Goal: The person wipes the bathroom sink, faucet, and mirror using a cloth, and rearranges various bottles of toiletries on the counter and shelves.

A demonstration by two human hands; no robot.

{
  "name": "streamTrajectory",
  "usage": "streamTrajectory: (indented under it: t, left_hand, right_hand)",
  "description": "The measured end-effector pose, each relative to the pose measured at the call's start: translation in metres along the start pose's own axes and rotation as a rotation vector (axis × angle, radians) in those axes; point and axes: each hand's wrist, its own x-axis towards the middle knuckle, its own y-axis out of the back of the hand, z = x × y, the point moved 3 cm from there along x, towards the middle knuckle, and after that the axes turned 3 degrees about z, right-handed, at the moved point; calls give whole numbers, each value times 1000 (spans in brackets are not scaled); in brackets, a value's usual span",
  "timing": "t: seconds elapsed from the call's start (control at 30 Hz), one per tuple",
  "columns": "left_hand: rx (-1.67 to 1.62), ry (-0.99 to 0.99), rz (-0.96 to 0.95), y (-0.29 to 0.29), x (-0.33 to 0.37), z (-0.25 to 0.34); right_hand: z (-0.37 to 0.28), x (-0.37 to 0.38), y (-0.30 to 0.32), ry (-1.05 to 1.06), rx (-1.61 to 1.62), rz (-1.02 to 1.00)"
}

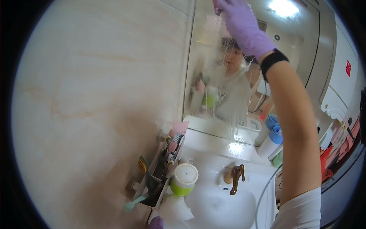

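My right hand [241,26], in a light purple rubber glove with a black band at the wrist, is raised against the mirror [202,57] at the top of the view. The upper edge cuts off most of its fingers, so whether they hold anything is hidden. Wet streaks and drops run down the glass below it. At the bottom edge shows a small purple piece [155,223], seemingly the gloved tip of my left hand; its fingers are out of sight. Close by it are a crumpled white cloth or paper [176,209] and a green-and-white tub [184,179].
A wall rack [154,168] holds toothbrushes and a pink tube [179,129] on the left. Below the mirror lies a white sink [213,208] with a bronze tap [237,179]. A white bottle with a blue top [270,143] stands right. A thin grey hose [260,198] crosses the sink's edge.
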Motion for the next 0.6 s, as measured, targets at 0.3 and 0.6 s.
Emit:
streamTrajectory:
  t: [0.3,0.6]
  left_hand:
    - [-13,65,2,9,14,5]
    - [-334,273,-4,32,7,25]
  right_hand:
    - [-132,-114,-48,258,320,-236]
    - [62,-2,75,-174,-136,16]
